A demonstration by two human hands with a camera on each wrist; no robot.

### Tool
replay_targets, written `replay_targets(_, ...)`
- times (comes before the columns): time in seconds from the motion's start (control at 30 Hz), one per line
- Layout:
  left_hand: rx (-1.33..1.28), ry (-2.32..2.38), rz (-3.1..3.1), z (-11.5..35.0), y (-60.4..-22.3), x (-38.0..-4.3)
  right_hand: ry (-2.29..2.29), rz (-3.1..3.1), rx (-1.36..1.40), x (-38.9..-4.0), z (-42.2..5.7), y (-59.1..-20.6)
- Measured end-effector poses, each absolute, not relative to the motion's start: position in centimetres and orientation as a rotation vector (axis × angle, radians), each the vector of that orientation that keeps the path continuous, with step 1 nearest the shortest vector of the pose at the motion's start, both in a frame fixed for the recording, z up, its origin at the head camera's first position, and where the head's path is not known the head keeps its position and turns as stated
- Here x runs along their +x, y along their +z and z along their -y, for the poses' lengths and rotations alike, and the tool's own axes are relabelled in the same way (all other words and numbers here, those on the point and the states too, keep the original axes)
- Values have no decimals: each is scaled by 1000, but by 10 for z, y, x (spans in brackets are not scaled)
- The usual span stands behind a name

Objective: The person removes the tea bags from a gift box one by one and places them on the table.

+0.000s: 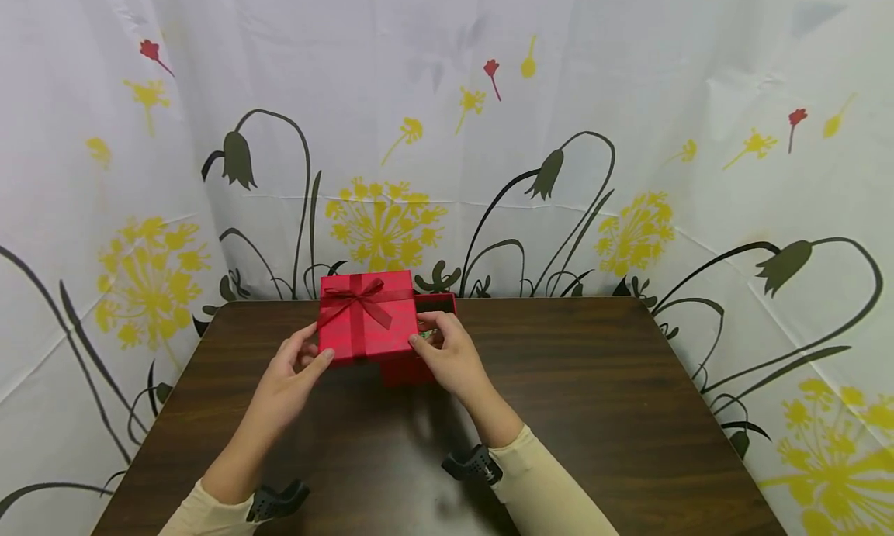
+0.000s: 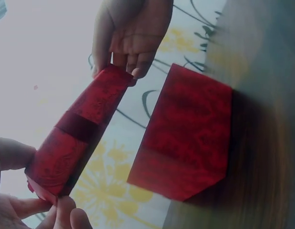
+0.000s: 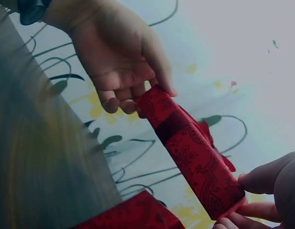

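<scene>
A red gift box lid (image 1: 384, 337) with a dark red ribbon and bow is held up off the table. My left hand (image 1: 293, 369) pinches its left corner and my right hand (image 1: 454, 361) pinches its right corner, thumbs toward me. Lower and slightly right of the lid stands the red box (image 1: 403, 373), its top uncovered on the right side. The left wrist view shows the lid (image 2: 66, 148) apart from the box (image 2: 185, 133). Something small and greenish shows inside the box by my right fingers, too hidden to name.
The box stands near the far edge of a dark brown wooden table (image 1: 580, 396). Behind it hangs a white curtain (image 1: 433, 117) printed with yellow, red and dark green flowers. Each wrist wears a black strap (image 1: 475, 466).
</scene>
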State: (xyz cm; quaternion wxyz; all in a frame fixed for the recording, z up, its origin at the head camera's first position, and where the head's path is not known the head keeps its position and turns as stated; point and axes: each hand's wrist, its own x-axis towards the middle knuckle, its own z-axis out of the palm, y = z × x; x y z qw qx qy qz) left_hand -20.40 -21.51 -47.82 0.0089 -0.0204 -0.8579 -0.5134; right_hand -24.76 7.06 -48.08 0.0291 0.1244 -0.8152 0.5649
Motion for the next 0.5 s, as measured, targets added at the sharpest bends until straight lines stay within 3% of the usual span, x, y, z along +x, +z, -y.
replay_targets(0.5, 96, -1735, 2676, 251, -479, -206, 1885, 2414, 522, -233, -25, -497)
